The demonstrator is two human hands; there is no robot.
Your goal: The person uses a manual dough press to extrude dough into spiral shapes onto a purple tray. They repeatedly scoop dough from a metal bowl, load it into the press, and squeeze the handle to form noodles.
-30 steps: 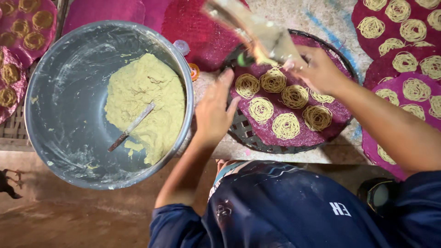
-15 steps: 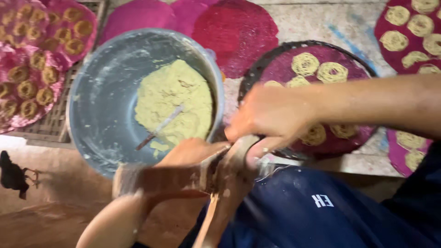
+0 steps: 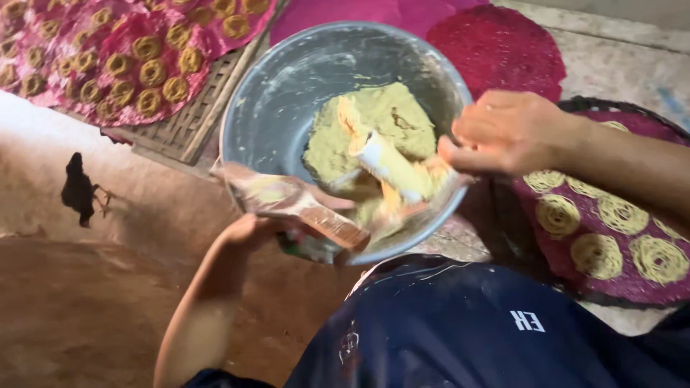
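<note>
Left hand (image 3: 248,231) grips a wooden press (image 3: 316,215) at the near rim of the bowl (image 3: 287,86); right hand (image 3: 503,133) pinches its dough-coated plunger (image 3: 388,165) above the dough (image 3: 381,122). Coils (image 3: 151,72) fill the far-left mats; the right mat (image 3: 575,266) is part-filled, much dough remains. No packages or signs visible.

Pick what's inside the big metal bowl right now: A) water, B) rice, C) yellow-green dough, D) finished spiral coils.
C: the metal bowl holds a mound of yellow-green dough; the spiral coils lie outside it on the pink mats, while the right hand is over the bowl's rim and the left hand grips a blurred wooden tool at its near edge.
</note>
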